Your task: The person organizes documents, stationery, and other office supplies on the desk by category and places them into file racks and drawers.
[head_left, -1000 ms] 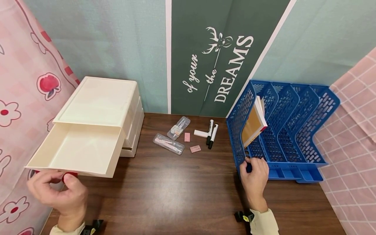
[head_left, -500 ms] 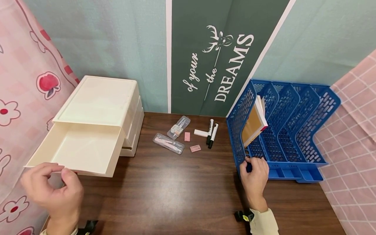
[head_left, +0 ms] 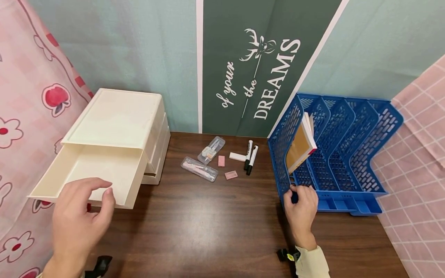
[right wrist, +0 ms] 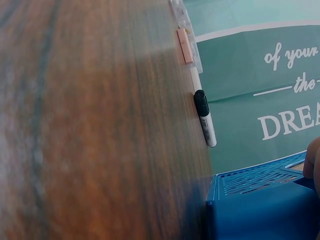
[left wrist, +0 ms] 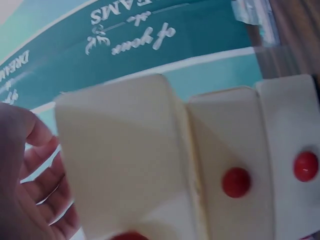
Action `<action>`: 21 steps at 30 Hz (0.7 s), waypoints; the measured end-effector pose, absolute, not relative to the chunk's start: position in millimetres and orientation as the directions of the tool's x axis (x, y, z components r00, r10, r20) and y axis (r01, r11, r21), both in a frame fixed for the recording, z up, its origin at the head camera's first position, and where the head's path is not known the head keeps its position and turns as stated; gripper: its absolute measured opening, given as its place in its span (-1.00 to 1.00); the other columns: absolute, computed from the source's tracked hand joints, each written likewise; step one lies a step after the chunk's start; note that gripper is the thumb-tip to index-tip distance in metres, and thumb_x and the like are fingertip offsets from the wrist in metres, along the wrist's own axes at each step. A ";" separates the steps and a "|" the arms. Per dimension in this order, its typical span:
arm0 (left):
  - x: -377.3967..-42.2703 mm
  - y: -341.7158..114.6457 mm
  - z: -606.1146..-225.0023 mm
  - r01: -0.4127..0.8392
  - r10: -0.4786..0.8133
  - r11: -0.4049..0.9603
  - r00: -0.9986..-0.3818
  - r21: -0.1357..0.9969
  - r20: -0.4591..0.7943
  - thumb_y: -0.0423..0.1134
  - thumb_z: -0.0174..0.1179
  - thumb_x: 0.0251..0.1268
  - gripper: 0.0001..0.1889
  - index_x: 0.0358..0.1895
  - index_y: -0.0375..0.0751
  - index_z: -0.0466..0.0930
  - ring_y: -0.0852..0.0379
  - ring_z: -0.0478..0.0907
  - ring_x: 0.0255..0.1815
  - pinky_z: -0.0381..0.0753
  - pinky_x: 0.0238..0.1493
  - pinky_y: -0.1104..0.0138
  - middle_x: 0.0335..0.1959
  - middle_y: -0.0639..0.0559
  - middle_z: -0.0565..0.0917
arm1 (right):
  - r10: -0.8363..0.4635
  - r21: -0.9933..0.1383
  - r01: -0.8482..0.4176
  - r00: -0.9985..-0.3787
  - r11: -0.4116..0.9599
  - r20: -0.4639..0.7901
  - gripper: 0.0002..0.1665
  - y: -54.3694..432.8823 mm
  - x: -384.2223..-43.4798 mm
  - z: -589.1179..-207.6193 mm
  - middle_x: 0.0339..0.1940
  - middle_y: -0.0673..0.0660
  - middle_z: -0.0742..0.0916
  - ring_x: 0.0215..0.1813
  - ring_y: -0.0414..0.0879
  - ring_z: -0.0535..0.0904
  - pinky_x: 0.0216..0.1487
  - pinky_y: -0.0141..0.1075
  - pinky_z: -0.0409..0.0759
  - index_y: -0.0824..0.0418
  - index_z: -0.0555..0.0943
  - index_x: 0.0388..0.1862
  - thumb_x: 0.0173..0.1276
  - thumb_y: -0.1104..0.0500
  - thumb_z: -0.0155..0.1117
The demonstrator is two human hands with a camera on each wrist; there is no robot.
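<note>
My left hand (head_left: 81, 216) hovers over the front of the pulled-out top drawer (head_left: 104, 160) of a cream drawer unit (head_left: 116, 117). Its thumb and fingers are bent but apart, with nothing between them. In the left wrist view, the fingers (left wrist: 47, 185) show beside the drawer front (left wrist: 125, 150), and a red knob (left wrist: 129, 236) peeks in at the bottom. The drawer holds nothing that shows. On the right, my right hand (head_left: 301, 212) grips the front left edge of a blue file rack (head_left: 358, 158). A yellow-covered book (head_left: 299, 148) leans in the rack's leftmost slot.
Between unit and rack lie two clear cases, one with a compass set (head_left: 211, 150) and one with pink-and-white tools (head_left: 199, 169). Near them are two pink erasers (head_left: 231, 175), a white block (head_left: 237, 156) and two black-capped markers (head_left: 252, 160). A wall cloth hangs behind.
My left hand has let go of the red knob on the drawer front, then risen and moved right over the drawer. The drawer stays pulled out. My right hand keeps its place on the rack.
</note>
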State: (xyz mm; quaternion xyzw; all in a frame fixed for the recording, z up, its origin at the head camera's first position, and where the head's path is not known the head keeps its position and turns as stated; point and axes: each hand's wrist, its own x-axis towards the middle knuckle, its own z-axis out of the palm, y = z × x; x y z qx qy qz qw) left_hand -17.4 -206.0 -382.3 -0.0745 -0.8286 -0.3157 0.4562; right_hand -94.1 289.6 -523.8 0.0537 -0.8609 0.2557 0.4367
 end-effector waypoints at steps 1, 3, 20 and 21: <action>-17.8 -205.2 -380.5 0.431 -0.135 0.787 -0.580 0.443 0.804 -0.13 0.07 0.26 -0.63 -0.35 -0.45 0.66 -0.24 0.45 -0.28 0.21 0.12 0.61 -0.38 -0.28 0.66 | 0.130 -0.391 -0.317 -0.610 0.864 0.782 -0.93 289.6 -94.3 -523.8 -0.43 0.28 0.71 -0.24 0.25 0.58 0.27 0.21 0.37 0.36 0.63 -0.39 0.14 0.40 0.22; -19.4 -203.3 -376.9 0.468 -0.094 0.776 -0.575 0.422 0.813 -0.12 0.07 0.28 -0.62 -0.36 -0.43 0.67 -0.20 0.45 -0.30 0.23 0.11 0.61 -0.39 -0.27 0.67 | 0.128 -0.386 -0.320 -0.604 0.865 0.787 -0.93 289.6 -94.8 -523.8 -0.44 0.28 0.71 -0.24 0.26 0.58 0.26 0.21 0.37 0.36 0.63 -0.40 0.13 0.41 0.21; -16.1 -183.6 -352.4 0.725 0.340 0.600 -0.613 0.337 0.713 0.04 0.02 0.58 -0.61 -0.19 -0.14 0.73 0.19 0.58 -0.18 0.35 0.12 0.57 -0.25 0.11 0.71 | 0.131 -0.394 -0.321 -0.608 0.861 0.783 -0.92 287.9 -94.2 -520.9 -0.44 0.29 0.71 -0.24 0.26 0.58 0.27 0.20 0.37 0.36 0.63 -0.39 0.11 0.42 0.23; -15.6 -181.4 -351.9 0.729 0.349 0.593 -0.615 0.342 0.707 0.04 0.02 0.58 -0.62 -0.18 -0.13 0.73 0.19 0.58 -0.18 0.35 0.12 0.57 -0.24 0.13 0.71 | 0.132 -0.395 -0.321 -0.609 0.861 0.782 -0.93 287.8 -94.3 -520.7 -0.44 0.29 0.71 -0.24 0.26 0.58 0.27 0.20 0.37 0.36 0.63 -0.40 0.12 0.42 0.23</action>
